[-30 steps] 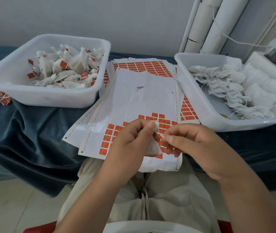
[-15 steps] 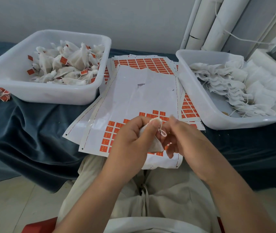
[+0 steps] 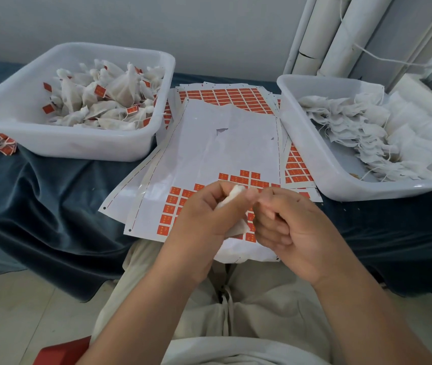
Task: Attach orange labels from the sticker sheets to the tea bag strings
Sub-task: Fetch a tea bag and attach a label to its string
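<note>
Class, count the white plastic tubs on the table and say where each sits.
2. The left tub holds labelled tea bags; the right tub, partly cut off by the frame, holds unlabelled bags. Sticker sheets lie between them. None seems hidden.

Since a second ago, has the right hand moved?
Yes. The right hand shifted left over the top sticker sheet, closing on the left hand.

Your left grip holds a white tea bag over the sticker sheet. Your right grip, fingers curled, sits just beside it; its hold is too blurred to tell.
</note>
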`<state>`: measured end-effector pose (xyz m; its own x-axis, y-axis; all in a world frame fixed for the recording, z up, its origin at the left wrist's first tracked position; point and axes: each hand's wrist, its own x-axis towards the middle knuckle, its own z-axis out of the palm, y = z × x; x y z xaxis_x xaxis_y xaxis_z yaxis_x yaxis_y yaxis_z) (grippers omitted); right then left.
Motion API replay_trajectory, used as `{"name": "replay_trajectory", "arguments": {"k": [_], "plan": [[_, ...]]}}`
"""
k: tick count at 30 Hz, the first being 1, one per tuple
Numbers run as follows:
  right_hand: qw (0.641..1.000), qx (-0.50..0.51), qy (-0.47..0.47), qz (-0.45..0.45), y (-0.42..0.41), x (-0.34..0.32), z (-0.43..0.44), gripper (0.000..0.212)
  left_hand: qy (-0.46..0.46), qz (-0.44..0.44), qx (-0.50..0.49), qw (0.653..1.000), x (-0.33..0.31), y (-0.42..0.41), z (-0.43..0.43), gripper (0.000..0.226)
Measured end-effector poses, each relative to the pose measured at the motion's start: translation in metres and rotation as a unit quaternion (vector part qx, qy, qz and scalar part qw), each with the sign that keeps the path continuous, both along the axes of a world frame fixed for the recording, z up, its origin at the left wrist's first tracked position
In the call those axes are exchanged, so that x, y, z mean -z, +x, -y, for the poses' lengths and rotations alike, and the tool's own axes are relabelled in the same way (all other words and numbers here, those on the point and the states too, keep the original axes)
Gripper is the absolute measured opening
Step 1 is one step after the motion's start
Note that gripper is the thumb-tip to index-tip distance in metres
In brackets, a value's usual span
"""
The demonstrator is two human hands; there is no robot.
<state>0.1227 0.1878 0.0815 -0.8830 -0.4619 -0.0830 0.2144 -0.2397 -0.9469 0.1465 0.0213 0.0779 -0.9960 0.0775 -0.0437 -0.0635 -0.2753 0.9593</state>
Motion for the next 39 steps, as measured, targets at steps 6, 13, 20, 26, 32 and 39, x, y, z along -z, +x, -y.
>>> {"name": "replay_trajectory", "arguments": {"k": [6, 13, 20, 26, 32, 39], "plan": [[0.996, 0.04, -0.07, -0.024, -0.001, 0.003, 0.005, 0.036, -0.138, -0.059, -0.053, 0.987, 0.007, -0.002, 0.005, 0.035], [0.995, 0.045, -0.088, -0.021, -0.005, 0.007, 0.004, 0.042, -0.189, -0.065, -0.016, 0.98, 0.015, -0.007, 0.005, 0.04], [0.988, 0.062, -0.131, -0.061, -0.013, -0.001, -0.008, 0.032, -0.289, -0.102, -0.059, 0.95, 0.022, -0.014, 0.015, 0.02], [0.981, 0.151, 0.119, -0.018, -0.03, 0.001, -0.039, 0.04, -0.614, -0.239, 0.084, 0.747, 0.048, -0.015, 0.011, 0.056], [0.859, -0.036, 0.509, 0.041, -0.033, -0.002, -0.072, 0.048, -0.628, -0.274, 0.041, 0.728, 0.055, -0.023, 0.014, 0.043], [0.847, -0.065, 0.526, 0.035, -0.034, 0.006, -0.068, 0.047, -0.596, -0.286, -0.005, 0.751, 0.061, -0.026, 0.021, 0.029]]}}
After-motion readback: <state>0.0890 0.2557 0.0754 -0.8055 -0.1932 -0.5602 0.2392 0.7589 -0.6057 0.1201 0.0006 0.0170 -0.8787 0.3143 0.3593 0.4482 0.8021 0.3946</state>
